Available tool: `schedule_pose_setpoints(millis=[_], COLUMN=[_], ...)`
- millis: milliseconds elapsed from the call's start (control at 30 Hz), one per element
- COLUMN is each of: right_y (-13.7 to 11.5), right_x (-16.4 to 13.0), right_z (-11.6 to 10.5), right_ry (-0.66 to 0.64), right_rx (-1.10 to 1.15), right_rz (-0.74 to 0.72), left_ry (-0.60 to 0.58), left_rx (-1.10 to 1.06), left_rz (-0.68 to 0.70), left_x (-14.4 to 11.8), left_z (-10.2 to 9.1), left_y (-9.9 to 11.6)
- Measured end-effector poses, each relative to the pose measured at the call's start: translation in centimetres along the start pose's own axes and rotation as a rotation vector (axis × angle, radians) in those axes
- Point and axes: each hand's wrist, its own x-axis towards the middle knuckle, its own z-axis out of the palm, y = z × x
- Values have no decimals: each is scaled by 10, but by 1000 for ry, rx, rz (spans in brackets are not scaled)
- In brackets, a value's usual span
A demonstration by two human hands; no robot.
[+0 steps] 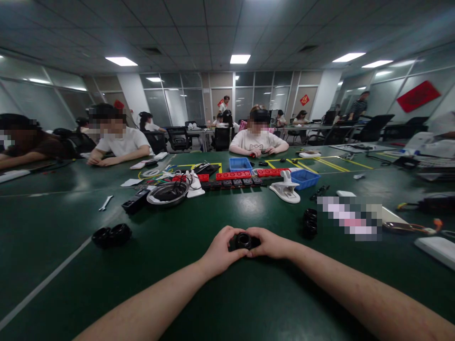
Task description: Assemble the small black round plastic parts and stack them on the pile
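A small black round part (244, 241) rests low over the dark green table (227, 303), held between both my hands. My left hand (221, 251) grips its left side with fingers curled over the top. My right hand (268, 243) pinches its right side. Two similar black round parts (111, 235) lie together on the table to the left. A short stack of black parts (310, 222) stands to the right of my hands.
A metal bowl (167, 193), black and red power strips (232, 179), two blue bins (240, 164), a white holder (286, 189) and a wrench (105, 203) lie farther back. People sit across the table and at the left. White devices (436, 250) lie at the right.
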Motion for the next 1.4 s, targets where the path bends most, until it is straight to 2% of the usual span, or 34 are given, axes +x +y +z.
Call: schedule_pose_setpoints(millis=[167, 300, 400, 467, 533, 633, 733, 833, 967, 1400], right_y=[0, -2, -9, -13, -15, -12, -8, -5, -3, -2], right_x=[3, 6, 6, 5, 3, 0, -2, -4, -6, -5], right_z=[4, 16, 27, 33, 34, 28, 15, 1, -10, -7], right_ry=[41, 176, 323, 390, 416, 352, 169, 21, -88, -78], right_rx=[-41, -291, -526, -629, -636, -439, -173, -46, -12, -2], right_rz=[48, 130, 180, 185, 152, 17, -96, -94, -68, -37], left_ry=[42, 134, 204, 217, 194, 118, 41, -12, -60, -67], left_rx=[42, 104, 153, 159, 131, 62, 28, 15, -5, -5], left_rz=[-26, -61, -101, -107, -96, -88, -80, -47, -29, -32], left_x=[-2, -4, -3, -2, -1, 1, 1, 0, 0, -2], left_z=[0, 3, 5, 5, 4, 2, -1, -4, -4, -5], left_y=[0, 0, -1, -2, -2, -2, 0, 3, 3, 6])
